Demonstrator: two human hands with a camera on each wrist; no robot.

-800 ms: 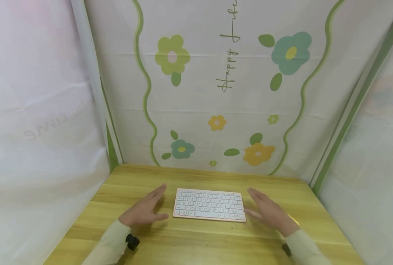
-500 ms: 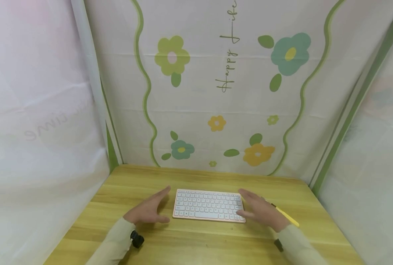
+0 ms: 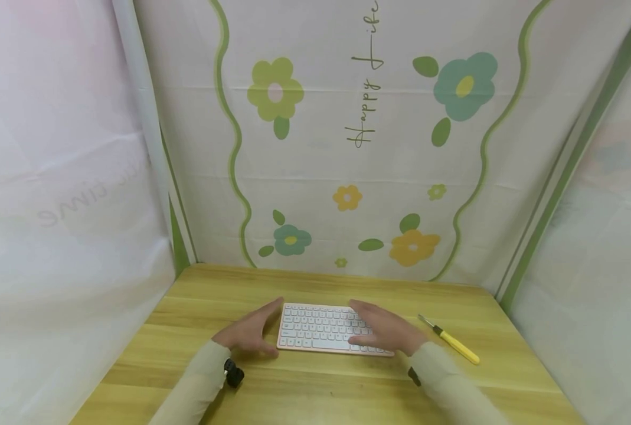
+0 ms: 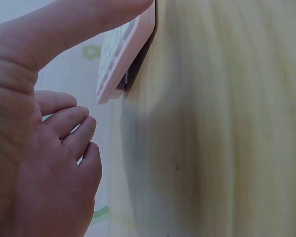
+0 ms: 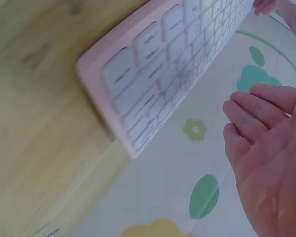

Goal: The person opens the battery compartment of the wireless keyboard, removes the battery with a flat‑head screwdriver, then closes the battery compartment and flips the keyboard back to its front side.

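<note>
A white-keyed keyboard [image 3: 320, 326] with a pink frame lies flat on the wooden table. At its left end is my left hand [image 3: 248, 332], thumb and fingers spread apart along that short edge. The left wrist view has the thumb over the near corner of the keyboard [image 4: 130, 52]; whether it touches cannot be told. My right hand [image 3: 389, 328] is above the keyboard's right part and hides some keys. From the right wrist, its fingers look extended and apart from the keyboard [image 5: 163, 64], holding nothing. The right thumb's contact with the keys is unclear.
A screwdriver [image 3: 457, 346] with a yellow handle and thin metal shaft lies on the table [image 3: 315, 389], right of the right hand. White flower-printed cloth [image 3: 315, 147] hangs behind the table and along both sides.
My right hand has moved left from beside the keyboard to over its right part, uncovering the screwdriver. My left hand has shifted right, up to the keyboard's left edge. The keyboard has stayed put.
</note>
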